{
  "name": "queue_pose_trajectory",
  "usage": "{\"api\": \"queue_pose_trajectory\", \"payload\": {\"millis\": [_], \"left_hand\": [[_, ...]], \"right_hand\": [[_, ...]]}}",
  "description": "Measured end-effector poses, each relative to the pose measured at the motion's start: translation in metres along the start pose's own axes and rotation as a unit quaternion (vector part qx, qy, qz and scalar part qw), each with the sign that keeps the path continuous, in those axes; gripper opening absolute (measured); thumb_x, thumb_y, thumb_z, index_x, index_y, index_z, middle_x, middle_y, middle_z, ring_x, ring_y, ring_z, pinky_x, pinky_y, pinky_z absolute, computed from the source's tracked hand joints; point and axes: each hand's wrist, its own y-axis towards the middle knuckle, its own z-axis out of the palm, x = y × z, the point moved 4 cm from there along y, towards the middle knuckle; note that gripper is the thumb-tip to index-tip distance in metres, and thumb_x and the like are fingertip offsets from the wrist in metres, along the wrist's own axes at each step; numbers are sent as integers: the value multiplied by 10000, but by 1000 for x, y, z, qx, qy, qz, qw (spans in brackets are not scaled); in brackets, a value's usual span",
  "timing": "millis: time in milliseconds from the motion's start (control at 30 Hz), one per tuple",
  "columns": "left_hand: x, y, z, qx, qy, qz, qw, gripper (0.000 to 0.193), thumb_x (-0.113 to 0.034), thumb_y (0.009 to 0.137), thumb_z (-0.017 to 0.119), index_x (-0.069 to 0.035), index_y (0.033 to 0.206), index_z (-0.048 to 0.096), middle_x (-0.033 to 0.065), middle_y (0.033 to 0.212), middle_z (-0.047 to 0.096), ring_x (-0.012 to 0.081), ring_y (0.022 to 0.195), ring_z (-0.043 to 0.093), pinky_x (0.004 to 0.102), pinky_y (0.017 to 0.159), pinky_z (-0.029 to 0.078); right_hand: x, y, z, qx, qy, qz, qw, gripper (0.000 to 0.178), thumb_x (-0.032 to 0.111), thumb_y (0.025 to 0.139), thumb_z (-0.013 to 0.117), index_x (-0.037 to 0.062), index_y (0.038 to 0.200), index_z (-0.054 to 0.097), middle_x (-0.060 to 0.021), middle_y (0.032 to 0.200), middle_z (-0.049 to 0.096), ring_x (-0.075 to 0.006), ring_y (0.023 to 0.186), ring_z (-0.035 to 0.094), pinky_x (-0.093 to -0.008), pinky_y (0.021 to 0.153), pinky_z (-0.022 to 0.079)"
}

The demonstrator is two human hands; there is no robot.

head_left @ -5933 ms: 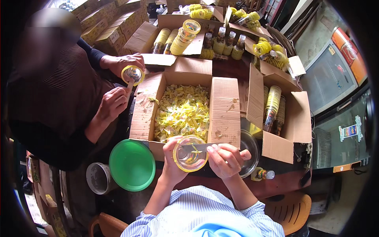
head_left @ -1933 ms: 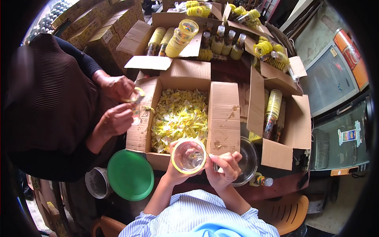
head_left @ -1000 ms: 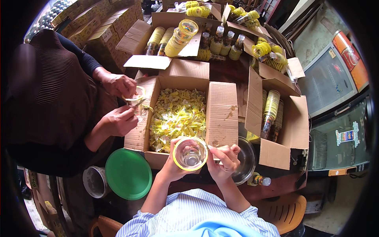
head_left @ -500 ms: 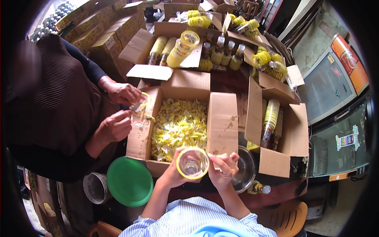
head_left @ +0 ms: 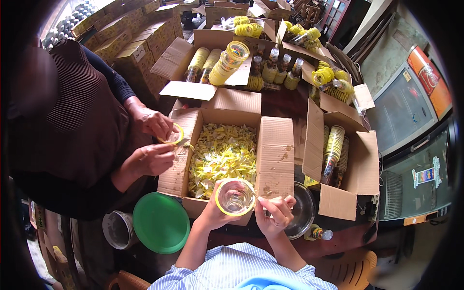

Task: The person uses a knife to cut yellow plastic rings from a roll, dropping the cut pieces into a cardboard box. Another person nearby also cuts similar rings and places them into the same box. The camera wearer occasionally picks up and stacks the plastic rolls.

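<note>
My left hand [head_left: 213, 213] is wrapped around a clear plastic cup [head_left: 235, 205] with a yellow rim, its mouth tilted toward me. Just right of that rim, my right hand [head_left: 274, 216] has thumb and forefinger pinched together. Something thin shows at the fingertips, too small to name. Beyond the cup stands an open cardboard box [head_left: 274, 154], filled with yellow and clear plastic scraps [head_left: 223, 152]. At the left, a co-worker's hands [head_left: 153, 157] hold another yellow-rimmed cup [head_left: 173, 134] and a thin grey blade-like piece.
Open boxes with stacked yellow-rimmed cups [head_left: 333, 145] stand at right and behind. A clear round bowl [head_left: 300, 212] and a small bottle [head_left: 320, 234] lie right of my right hand. A green round lid [head_left: 161, 223] and a whitish bucket [head_left: 117, 231] are at left.
My right fingers have drawn slightly away from the cup's rim, with a thin piece showing between. The co-worker's cup has tilted and their hands have shifted right. The whole view has shifted slightly.
</note>
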Motion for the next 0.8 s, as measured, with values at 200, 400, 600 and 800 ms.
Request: {"api": "queue_pose_trajectory", "payload": {"millis": [200,400,600,800], "left_hand": [[0,-5,-2,16,67,-17,997,787,-124,583,817,-16,1201,341,98,1147,470,201,1041,520,317,891,437],[-4,-3,-1,18,47,11,999,874,-144,547,840,-13,1220,298,97,1140,496,190,1051,523,311,906,421],[-10,-3,-1,33,89,24,995,829,-123,534,835,-19,1201,354,94,1131,488,198,1037,527,319,900,426],[-5,-4,1,2,16,19,1000,796,-97,523,834,-32,1176,383,80,1099,484,178,1010,529,308,869,449]], "right_hand": [[3,3,0,18,-69,-77,995,210,44,645,713,142,821,655,64,693,606,-59,557,515,-272,679,256],[-3,7,-7,5,-41,-47,998,219,31,648,710,143,822,639,49,643,560,-94,522,505,-278,657,279],[4,3,-6,8,-50,-90,995,248,20,624,721,150,819,642,65,690,584,-70,570,537,-278,665,260],[-4,7,-1,6,3,-13,1000,226,14,631,713,154,793,641,70,676,597,-57,550,520,-265,654,267]]}}
